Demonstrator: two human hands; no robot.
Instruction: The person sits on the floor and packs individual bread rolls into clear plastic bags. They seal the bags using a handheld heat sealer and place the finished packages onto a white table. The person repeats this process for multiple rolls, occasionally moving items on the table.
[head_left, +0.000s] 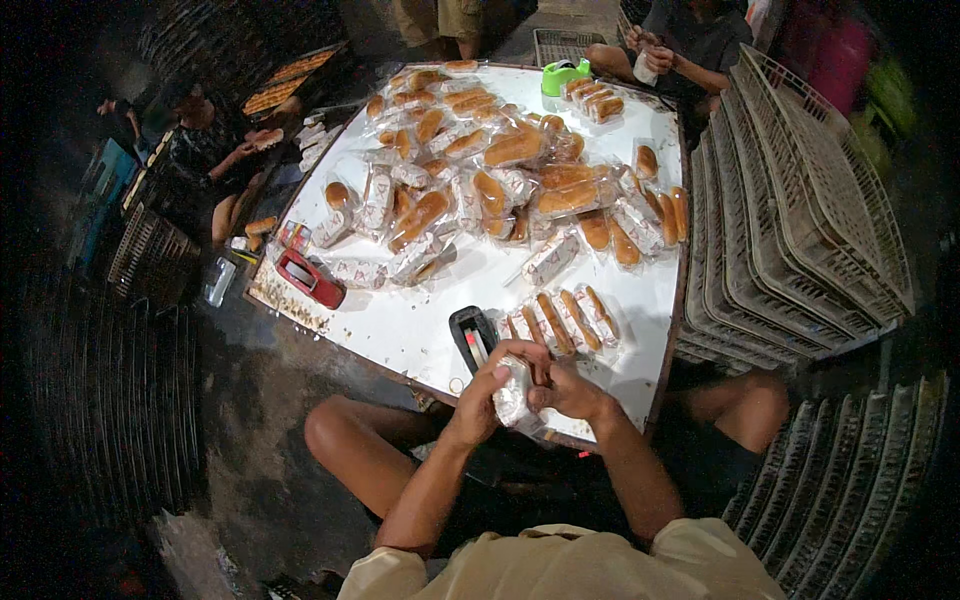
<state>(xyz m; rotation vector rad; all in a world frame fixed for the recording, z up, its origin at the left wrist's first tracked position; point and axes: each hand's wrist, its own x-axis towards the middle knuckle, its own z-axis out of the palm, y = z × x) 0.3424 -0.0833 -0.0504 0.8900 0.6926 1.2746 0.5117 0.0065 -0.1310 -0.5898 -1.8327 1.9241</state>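
My left hand (480, 394) and my right hand (571, 390) hold one bread roll in a plastic wrapper (513, 396) between them, above the near edge of the white table (390, 330). Right beside my left hand stands a black tape dispenser (472, 337). A row of wrapped rolls (562, 319) lies just beyond my hands. Farther off spreads a large loose pile of rolls in clear bags (480, 165), some with printed paper around them. To the left of the row lies a red tape dispenser (310, 279).
A green tape dispenser (564, 75) and a short row of wrapped rolls (594, 100) are at the far edge. Stacked plastic crates (780, 217) border the table's right side. One person sits at the left, another at the far right; someone stands beyond the table.
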